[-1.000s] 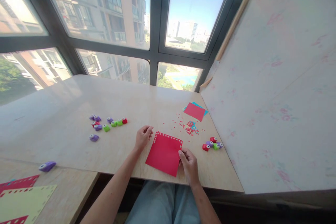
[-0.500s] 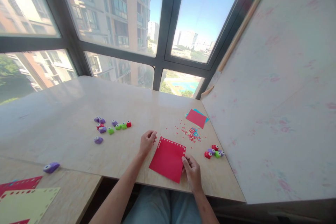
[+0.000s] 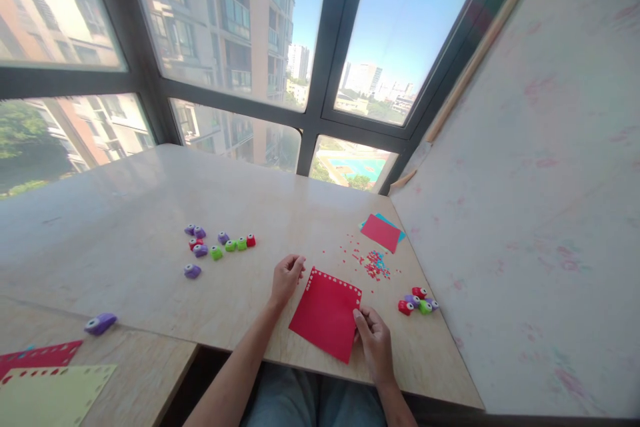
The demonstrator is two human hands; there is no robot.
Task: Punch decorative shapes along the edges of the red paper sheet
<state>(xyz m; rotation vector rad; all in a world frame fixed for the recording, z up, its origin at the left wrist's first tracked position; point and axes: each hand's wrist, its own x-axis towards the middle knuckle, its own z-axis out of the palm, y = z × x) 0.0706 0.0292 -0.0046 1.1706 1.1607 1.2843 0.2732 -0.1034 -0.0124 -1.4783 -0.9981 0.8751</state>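
Red sheet [image 3: 326,319] lies at the near edge of the table [image 3: 280,220], in front of the person, between the 2 hands. A row of punched holes runs along its far edge and continues a short way down both sides.

Right grip [image 3: 373,340]: closed on the sheet's right edge, thumb on top, fingers partly hidden beneath. Left grip [image 3: 289,277]: fingers curled together just beside the sheet's far left corner; cannot tell whether anything is pinched in them.

Beyond the sheet, toward the right: loose heap of small red and blue paper bits [image 3: 376,267], some scattered apart from it. Behind the heap, a red card [image 3: 381,233] overlaps blue paper [image 3: 402,236]. Near the wall [image 3: 540,247], a right-hand cluster of 5 small punches [image 3: 424,307]: 2 red, 2 purple, 1 green.

Left of the left grip, well apart: a looser group of 10 punches [image 3: 216,253], purple, green and red. Far left: 1 purple punch [image 3: 101,323], near a hole-edged yellow sheet [image 3: 53,397] that overlaps another red one.
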